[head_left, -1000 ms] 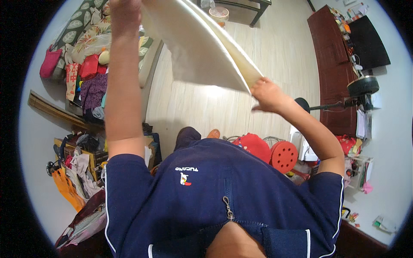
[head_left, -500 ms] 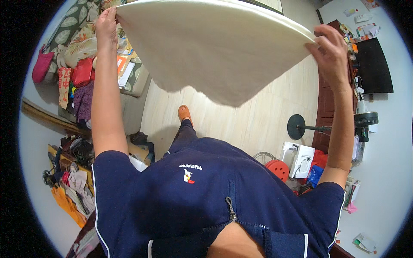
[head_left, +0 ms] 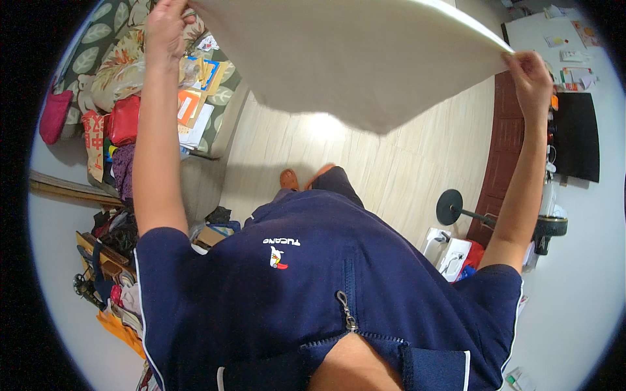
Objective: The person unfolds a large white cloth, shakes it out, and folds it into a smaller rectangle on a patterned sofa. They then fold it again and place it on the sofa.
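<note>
A plain cream cloth (head_left: 352,65) hangs stretched between my raised hands, its lower edge loose and uneven above the floor. At the upper left, my left hand (head_left: 167,29) is closed on one corner, with part of the fingers cut off by the picture's edge. My right hand (head_left: 530,73) pinches the opposite corner at the upper right. The cloth's far side runs out of the picture at the top. Both of my arms are stretched out wide.
On the left, a leaf-patterned sofa (head_left: 225,120) bears papers, a red bag (head_left: 125,120) and a paper bag (head_left: 94,146). A dark red cabinet (head_left: 499,140) and black screen (head_left: 577,137) stand right, near a fan (head_left: 550,227). A white appliance (head_left: 450,257) sits on the light floor (head_left: 404,169).
My hands have spread farther apart, the right one moving outward and its fingers closing in a tighter pinch. The cloth has shifted up, and both my feet now show.
</note>
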A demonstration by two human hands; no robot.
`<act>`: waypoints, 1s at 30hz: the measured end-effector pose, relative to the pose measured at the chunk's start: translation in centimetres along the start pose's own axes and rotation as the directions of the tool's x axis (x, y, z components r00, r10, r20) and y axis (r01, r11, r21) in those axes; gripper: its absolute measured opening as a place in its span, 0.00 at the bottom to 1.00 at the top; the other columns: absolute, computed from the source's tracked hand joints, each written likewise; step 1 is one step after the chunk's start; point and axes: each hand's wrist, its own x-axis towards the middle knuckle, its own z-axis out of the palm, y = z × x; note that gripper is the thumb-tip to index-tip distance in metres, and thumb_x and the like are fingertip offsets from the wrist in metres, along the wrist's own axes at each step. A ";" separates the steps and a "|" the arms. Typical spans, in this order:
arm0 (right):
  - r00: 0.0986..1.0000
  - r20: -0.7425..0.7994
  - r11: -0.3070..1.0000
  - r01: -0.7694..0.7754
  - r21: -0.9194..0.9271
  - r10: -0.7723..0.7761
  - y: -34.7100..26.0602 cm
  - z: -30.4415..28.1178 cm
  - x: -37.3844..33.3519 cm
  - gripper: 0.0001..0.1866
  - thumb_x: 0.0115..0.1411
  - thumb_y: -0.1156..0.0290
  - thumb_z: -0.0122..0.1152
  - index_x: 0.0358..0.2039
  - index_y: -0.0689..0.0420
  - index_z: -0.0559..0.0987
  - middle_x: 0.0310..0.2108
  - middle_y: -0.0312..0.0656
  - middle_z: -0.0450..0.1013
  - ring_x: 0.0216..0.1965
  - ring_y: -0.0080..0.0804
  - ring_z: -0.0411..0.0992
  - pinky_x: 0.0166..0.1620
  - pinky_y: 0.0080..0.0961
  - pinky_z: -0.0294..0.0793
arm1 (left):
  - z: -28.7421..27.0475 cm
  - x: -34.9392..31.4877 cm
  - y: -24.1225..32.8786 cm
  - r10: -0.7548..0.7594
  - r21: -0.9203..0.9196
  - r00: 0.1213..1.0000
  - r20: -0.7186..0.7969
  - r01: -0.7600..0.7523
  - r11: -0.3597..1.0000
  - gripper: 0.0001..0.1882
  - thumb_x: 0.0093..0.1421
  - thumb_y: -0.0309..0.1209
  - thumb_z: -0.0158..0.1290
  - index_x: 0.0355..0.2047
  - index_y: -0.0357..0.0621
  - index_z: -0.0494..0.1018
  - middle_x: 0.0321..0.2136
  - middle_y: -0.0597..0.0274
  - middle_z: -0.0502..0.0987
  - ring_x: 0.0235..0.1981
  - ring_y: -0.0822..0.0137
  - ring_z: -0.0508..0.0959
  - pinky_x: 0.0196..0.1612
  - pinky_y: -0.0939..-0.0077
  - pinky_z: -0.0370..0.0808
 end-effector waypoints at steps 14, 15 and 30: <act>0.815 0.580 0.996 -0.058 0.070 0.007 12.7 16.1 10.0 0.05 0.52 0.78 0.53 0.31 0.63 0.72 0.29 0.51 0.69 0.33 0.48 0.68 0.37 0.34 0.68 | 2.8 3.2 -15.3 -0.364 0.110 0.931 0.006 0.361 0.926 0.13 0.63 0.36 0.42 0.25 0.43 0.69 0.20 0.68 0.70 0.18 0.78 0.68 0.20 0.84 0.64; 0.832 0.555 0.998 -0.022 0.064 -0.018 14.4 16.8 12.5 0.06 0.52 0.78 0.53 0.32 0.63 0.72 0.30 0.50 0.69 0.33 0.48 0.69 0.37 0.34 0.68 | 4.3 6.0 -14.6 -0.341 0.054 0.938 -0.060 0.344 0.937 0.13 0.62 0.36 0.42 0.27 0.42 0.69 0.20 0.69 0.70 0.18 0.78 0.68 0.21 0.83 0.65; 0.680 0.681 0.821 -0.533 0.205 0.271 22.2 23.9 30.4 0.10 0.60 0.69 0.49 0.38 0.60 0.73 0.29 0.33 0.68 0.29 0.18 0.64 0.35 0.18 0.67 | 8.7 21.4 -17.4 -0.428 -0.118 0.899 -0.095 0.417 0.901 0.08 0.63 0.33 0.42 0.38 0.44 0.67 0.33 0.68 0.72 0.34 0.77 0.71 0.28 0.80 0.72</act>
